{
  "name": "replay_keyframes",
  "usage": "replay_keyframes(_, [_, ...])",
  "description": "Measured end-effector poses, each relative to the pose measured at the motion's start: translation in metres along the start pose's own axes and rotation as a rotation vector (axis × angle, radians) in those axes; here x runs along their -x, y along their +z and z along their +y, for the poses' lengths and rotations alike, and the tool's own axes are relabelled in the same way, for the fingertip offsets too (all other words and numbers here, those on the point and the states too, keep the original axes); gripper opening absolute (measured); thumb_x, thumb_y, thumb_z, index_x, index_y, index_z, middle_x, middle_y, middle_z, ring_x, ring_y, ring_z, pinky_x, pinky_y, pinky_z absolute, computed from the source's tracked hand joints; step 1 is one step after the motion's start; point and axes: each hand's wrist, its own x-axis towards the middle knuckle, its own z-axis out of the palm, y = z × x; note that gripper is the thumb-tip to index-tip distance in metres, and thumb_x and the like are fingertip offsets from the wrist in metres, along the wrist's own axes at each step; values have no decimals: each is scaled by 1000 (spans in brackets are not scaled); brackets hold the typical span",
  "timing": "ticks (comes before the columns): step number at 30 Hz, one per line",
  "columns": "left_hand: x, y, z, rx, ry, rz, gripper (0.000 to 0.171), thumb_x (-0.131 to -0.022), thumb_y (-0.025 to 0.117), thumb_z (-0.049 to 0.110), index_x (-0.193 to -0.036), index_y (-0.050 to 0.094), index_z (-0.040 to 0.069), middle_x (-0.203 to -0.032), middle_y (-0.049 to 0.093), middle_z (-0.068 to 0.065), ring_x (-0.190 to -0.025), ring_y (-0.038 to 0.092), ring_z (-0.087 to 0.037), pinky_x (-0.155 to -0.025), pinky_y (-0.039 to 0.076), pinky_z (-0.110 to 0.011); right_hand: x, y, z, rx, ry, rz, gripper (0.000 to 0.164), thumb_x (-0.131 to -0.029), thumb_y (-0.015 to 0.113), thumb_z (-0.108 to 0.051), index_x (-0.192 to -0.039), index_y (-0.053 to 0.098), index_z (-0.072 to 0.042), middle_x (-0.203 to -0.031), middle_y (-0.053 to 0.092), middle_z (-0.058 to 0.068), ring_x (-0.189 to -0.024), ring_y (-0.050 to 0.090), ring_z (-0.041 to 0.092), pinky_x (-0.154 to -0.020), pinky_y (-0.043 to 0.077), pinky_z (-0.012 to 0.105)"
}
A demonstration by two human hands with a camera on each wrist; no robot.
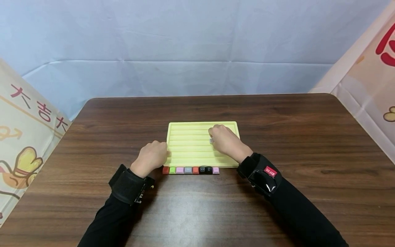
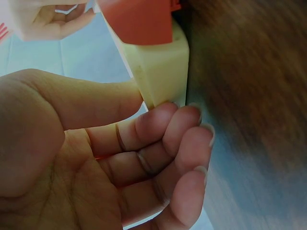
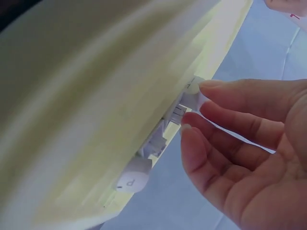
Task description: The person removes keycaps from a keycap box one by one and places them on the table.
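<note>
A pale yellow ridged board (image 1: 191,139) lies on the table. My left hand (image 1: 152,156) grips its left edge; in the left wrist view, the thumb (image 2: 105,98) and curled fingers (image 2: 156,122) meet at the board's corner (image 2: 160,72). Over the board's right half, my right hand (image 1: 226,142) pinches a small white keycap-like piece (image 3: 193,93) between thumb and index finger. Another white piece (image 3: 134,176), marked with a letter, sits on the ridges beside small whitish parts (image 3: 156,144). From the head, fingers hide most of these pieces.
Along the board's front edge runs a row of small coloured blocks (image 1: 188,170) in red, green, purple, grey and black. The dark wooden table (image 1: 123,116) extends around the board. A pale blue cloth (image 1: 172,44) hangs behind, with printed cloths (image 1: 23,137) at the sides.
</note>
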Motion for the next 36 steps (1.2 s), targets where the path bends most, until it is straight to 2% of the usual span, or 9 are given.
replay_keyframes(7, [0,1,0,8,-1,-5,30,-94,53,19,-65,52,8,-55,30,-1,-46,32,-15,-47,27,-27,-4,2,-1,-6,15,-13,34,-81,47,18,-61,41,-10,-60,34,3,-59,26,14,-54,24,26])
replay_keyframes(15, [0,1,-1,11,1,1,31,-93,54,19,-65,52,8,-54,29,-1,-46,32,-15,-47,26,-27,-6,4,-1,-13,20,-14,42,-82,45,18,-61,26,-14,-63,16,0,-59,17,14,-55,18,27])
replay_keyframes(19, [0,1,-1,16,0,-1,31,-93,54,19,-65,53,8,-54,29,-1,-47,31,-15,-47,26,-27,-6,4,0,-9,12,-10,42,-82,43,18,-61,26,-14,-63,16,0,-59,16,14,-55,18,27])
replay_keyframes(29, [-1,1,-2,11,-2,-7,33,-94,53,19,-63,51,8,-54,29,-1,-46,30,-14,-47,26,-27,-3,0,-1,-26,-13,-3,43,-84,50,13,-62,26,-14,-64,16,0,-60,16,13,-56,19,28])
replay_keyframes(36, [-1,1,-2,12,2,0,30,-94,53,19,-66,51,7,-54,30,-2,-46,31,-15,-47,25,-27,0,-4,-2,-41,-9,-18,40,-84,48,13,-62,28,-14,-63,16,0,-58,16,13,-55,19,28])
